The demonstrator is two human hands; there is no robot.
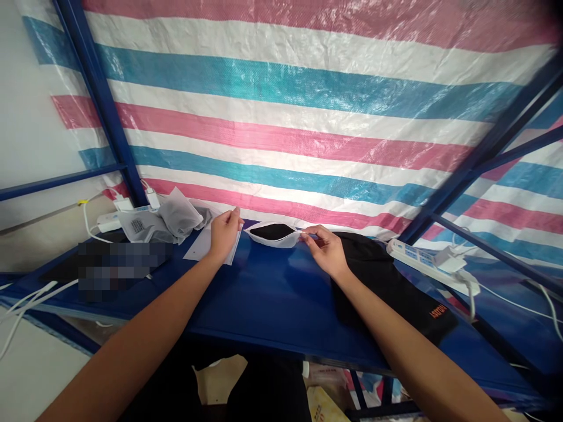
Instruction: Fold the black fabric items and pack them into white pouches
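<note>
My right hand [328, 252] pinches the right corner of the pouch [278, 241] between thumb and fingertip; my left hand [223, 234] is curled, fingertips bunched just beside the left corner, and I cannot tell whether they grip it. The pouch sits between my hands, toward the far side of the blue table [264, 299], its mouth gaping like a lens. If I pulled unevenly, I think the thin rim could buckle or stretch; if my right pinch slipped, the mouth might sag and snag on the black thing [273, 231] inside. My left wrist could also drag the flat plastic bag [200, 247] beneath it. The pouch looks soft and milky, its filling dull and dark, perhaps fabric. To the left, crumpled bags [178, 214] look frosty and creased; to the right, black cloth [373, 287] lies matte and limp; the far striped sheet [281, 117] is shiny, woven and wrinkled.
</note>
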